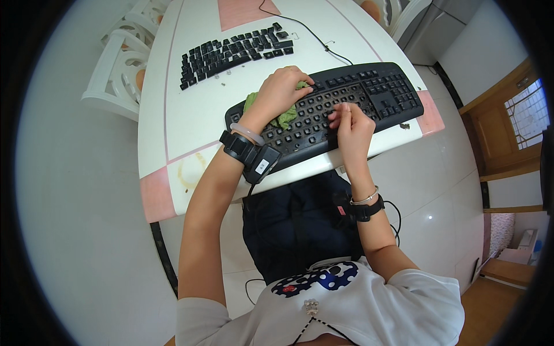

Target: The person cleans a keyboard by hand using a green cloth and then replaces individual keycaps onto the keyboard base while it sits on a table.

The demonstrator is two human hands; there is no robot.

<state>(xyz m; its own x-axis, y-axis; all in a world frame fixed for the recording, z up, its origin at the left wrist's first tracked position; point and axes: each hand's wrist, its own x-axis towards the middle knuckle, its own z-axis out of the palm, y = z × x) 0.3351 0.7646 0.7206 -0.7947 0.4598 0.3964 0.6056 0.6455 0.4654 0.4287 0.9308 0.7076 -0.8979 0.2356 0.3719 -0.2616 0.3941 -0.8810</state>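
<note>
A black computer keyboard [320, 136] lies at the table's near edge. Its main block has no keycaps and shows bare sockets with dirt between them; the keycaps on its right side and part of the top row are in place. Under my left hand [281, 91] is a crumpled green cloth [285, 119], partly hidden by the hand and wrist; my fingertips reach the keyboard's upper edge. My right hand [352, 125] is over the sockets with its fingers curled together; whether something small is between them cannot be told. Loose black keycaps [229, 56] lie in rows at the back left.
The white table [151, 108] has pink corner panels. A black cable [309, 29] runs from the keyboard to the back. Small bits of debris and thin wire clips lie near the keycaps. White chairs [108, 93] stand behind the table's left and right sides.
</note>
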